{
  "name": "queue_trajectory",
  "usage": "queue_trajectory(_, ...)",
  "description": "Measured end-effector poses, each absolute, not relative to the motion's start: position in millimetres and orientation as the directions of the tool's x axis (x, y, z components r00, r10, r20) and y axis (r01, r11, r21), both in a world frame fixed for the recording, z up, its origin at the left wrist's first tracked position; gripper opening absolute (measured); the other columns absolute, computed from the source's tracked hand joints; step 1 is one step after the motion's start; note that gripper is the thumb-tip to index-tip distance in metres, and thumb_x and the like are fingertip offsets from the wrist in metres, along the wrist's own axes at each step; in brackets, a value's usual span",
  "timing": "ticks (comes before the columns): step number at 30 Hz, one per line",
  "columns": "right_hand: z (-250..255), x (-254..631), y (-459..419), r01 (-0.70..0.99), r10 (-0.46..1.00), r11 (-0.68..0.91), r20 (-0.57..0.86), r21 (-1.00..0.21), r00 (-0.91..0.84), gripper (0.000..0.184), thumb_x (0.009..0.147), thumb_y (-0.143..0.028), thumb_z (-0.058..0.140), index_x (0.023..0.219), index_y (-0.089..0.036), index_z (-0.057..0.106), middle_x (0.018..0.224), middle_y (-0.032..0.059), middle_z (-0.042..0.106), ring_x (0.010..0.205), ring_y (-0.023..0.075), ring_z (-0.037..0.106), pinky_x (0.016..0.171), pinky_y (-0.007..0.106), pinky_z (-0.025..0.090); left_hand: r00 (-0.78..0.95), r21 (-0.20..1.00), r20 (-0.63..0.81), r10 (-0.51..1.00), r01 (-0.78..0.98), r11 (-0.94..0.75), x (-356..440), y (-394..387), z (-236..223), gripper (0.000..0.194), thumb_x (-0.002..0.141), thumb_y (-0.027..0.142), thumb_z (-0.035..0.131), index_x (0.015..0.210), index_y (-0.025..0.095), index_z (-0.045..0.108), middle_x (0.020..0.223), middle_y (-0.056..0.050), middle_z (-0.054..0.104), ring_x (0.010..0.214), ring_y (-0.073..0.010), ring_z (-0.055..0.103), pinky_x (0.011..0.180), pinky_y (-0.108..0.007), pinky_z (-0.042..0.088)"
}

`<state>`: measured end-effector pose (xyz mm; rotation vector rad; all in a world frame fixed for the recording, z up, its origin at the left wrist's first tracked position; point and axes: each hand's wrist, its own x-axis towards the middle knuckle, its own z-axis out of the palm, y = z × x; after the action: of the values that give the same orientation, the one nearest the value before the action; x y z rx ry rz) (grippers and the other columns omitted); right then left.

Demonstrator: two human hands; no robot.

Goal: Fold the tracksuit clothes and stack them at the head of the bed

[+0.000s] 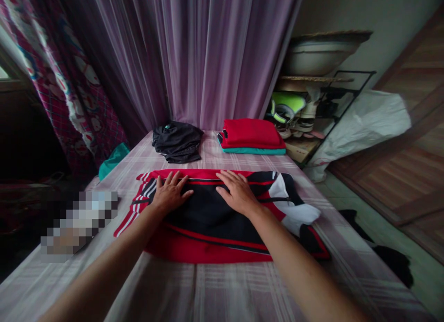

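Note:
A red and black garment point(215, 225) with white stripes at its left end lies spread in flat layers in front of me. My left hand point(170, 192) rests on its upper left part, fingers spread over the black panel and the red edge. On the upper middle lies my right hand point(237, 192), palm down, with its fingers stretched toward the far edge. Neither hand grips anything. White cloth point(300, 214) sticks out at the garment's right end. Whether the garment is a jacket or another piece, I cannot tell.
A crumpled black garment point(177, 141) and a folded red and teal stack point(255, 136) sit at the far side of the checked cloth surface point(215, 294). A blurred-out object point(81, 225) lies at left. Purple curtains point(215, 58) hang behind; a shelf with shoes point(305, 123) stands right.

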<state>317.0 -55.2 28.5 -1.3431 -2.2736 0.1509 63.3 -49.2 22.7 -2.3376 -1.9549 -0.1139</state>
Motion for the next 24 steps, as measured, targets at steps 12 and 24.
queue_trajectory(12, -3.6, 353.5, -38.9, 0.973, 0.982, 0.143, -0.093, -0.181, -0.162, 0.061, 0.102, -0.05, 0.026, 0.156, -0.022, 0.031, 0.165, 0.0078, 0.022, 0.152, 0.0225, 0.017, 0.121, 0.052, 0.011, 0.127, -0.048, -0.01, 0.992, 0.991, -0.128, 59.7, -50.4, 13.3, 0.069, 0.094, 0.066, 0.034, 0.154, 0.03, 0.033, 0.16, -0.012, 0.035, 0.145, -0.0365, 0.032, 0.11, -0.07, 0.023)
queue_trajectory(24, -10.8, 374.7, -59.8, 0.914, 0.924, 0.343, 0.253, -0.218, -0.287, 0.05, 0.097, -0.039, 0.044, 0.144, -0.024, 0.051, 0.155, 0.011, 0.044, 0.143, 0.0274, 0.038, 0.115, 0.053, 0.032, 0.223, 0.066, 0.089, 0.971, 0.971, -0.229, 37.3, -61.6, 26.4, 0.049, 0.099, 0.045, 0.035, 0.133, 0.02, 0.061, 0.142, -0.013, 0.059, 0.129, -0.0285, 0.055, 0.11, -0.046, 0.039)
